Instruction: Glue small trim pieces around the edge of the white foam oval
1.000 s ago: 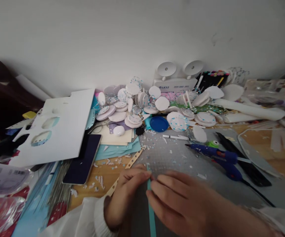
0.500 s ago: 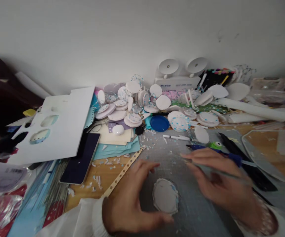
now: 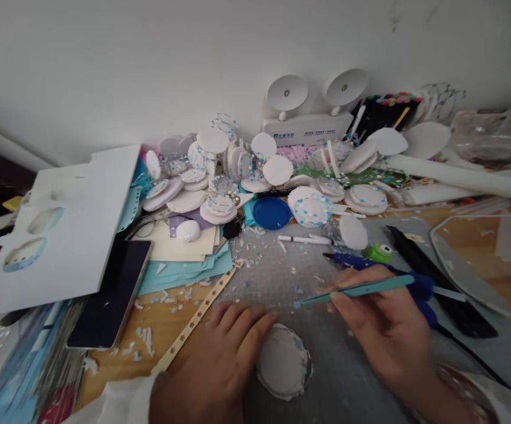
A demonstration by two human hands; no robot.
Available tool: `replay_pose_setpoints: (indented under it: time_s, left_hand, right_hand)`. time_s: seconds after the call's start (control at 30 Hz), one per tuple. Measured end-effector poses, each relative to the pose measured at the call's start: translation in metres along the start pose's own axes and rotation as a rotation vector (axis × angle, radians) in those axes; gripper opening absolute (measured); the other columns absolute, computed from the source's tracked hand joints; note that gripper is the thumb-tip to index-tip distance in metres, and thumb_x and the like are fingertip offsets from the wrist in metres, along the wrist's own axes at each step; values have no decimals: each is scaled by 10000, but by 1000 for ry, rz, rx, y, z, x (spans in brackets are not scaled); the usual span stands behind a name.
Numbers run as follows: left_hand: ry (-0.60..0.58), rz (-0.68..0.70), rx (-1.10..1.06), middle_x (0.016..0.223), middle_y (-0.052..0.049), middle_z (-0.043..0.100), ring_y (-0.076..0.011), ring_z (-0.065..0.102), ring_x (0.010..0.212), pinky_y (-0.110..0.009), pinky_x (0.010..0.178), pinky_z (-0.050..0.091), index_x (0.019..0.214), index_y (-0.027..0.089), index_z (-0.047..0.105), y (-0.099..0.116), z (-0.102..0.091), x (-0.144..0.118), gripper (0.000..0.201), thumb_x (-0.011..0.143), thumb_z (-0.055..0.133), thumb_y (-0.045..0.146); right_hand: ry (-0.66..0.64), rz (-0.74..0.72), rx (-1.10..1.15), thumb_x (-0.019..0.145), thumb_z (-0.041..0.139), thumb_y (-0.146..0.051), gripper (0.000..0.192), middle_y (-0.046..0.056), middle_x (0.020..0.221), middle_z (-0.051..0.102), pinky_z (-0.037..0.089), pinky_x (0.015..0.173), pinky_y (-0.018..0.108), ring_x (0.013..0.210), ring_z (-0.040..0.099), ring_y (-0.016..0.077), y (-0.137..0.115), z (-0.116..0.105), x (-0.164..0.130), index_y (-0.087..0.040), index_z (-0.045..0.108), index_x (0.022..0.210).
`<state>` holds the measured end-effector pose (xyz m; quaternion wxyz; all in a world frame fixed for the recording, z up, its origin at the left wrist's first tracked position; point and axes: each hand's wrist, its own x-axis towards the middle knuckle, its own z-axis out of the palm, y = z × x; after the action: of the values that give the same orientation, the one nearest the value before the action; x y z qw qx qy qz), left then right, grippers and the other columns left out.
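Observation:
My left hand (image 3: 213, 365) rests on the grey cutting mat (image 3: 282, 277), fingers and thumb curled around the left edge of a white foam disc (image 3: 284, 362) with blue specks on its rim. My right hand (image 3: 383, 330) holds teal tweezers (image 3: 356, 290) that point left, their tip hanging just above the mat beyond the disc. The tweezers carry nothing that I can make out.
A pile of white foam discs (image 3: 211, 188) and a blue lid (image 3: 272, 212) lie behind the mat. A blue glue gun (image 3: 418, 285), white pen (image 3: 303, 239) and green frog toy (image 3: 379, 253) are nearby. A dark phone (image 3: 111, 291) and cut-out white board (image 3: 65, 229) sit left.
The teal strip between my fingers a second ago is gone. A foam disc now lies on the mat, my left hand has closed onto it, and my right hand has taken up the tweezers.

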<state>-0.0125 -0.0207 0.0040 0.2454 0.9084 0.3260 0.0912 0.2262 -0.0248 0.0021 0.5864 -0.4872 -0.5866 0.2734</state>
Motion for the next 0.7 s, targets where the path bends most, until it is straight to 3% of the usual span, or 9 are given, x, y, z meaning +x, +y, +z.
replay_pose_setpoints:
  time_s: [0.13,0.23,0.33,0.5,0.7]
  left_hand:
    - [97,33,65,1268,-204,669,-384,644,1099,-552,905,533,1337,127,529,0,4,1,894,662,823,634]
    - [157,59,78,1210,-184,696,-354,668,1043,-506,853,569,1276,120,551,1,6,1,762,687,861,492]
    - [226,98,68,1207,-164,703,-318,671,1066,-455,907,564,1316,107,510,3,7,-3,728,736,851,385]
    - [273,166,32,1170,-123,730,-241,674,1098,-334,980,523,1352,103,495,7,-2,-8,551,905,718,335]
    - [347,243,34,1092,-117,756,-232,698,1033,-342,980,502,1306,107,526,7,-9,-7,440,981,602,395]
  right_hand:
    - [-18,-60,11,910,633,-176,67,18,773,632,584,535,213,633,648,139,-2,-3,0,-243,636,914]
    - [4,-68,5,909,629,-161,81,27,781,622,586,544,219,667,650,150,-5,-6,3,-241,639,919]
    - [12,-60,14,920,625,-182,62,32,767,611,589,541,247,668,646,163,-8,-9,6,-241,644,922]
    - [-53,-36,85,928,602,-174,77,16,717,603,588,576,285,656,655,168,-14,-8,2,-237,616,886]
    - [-198,-83,113,920,535,-83,162,4,713,600,550,562,290,657,618,160,-19,-6,-10,-235,578,956]
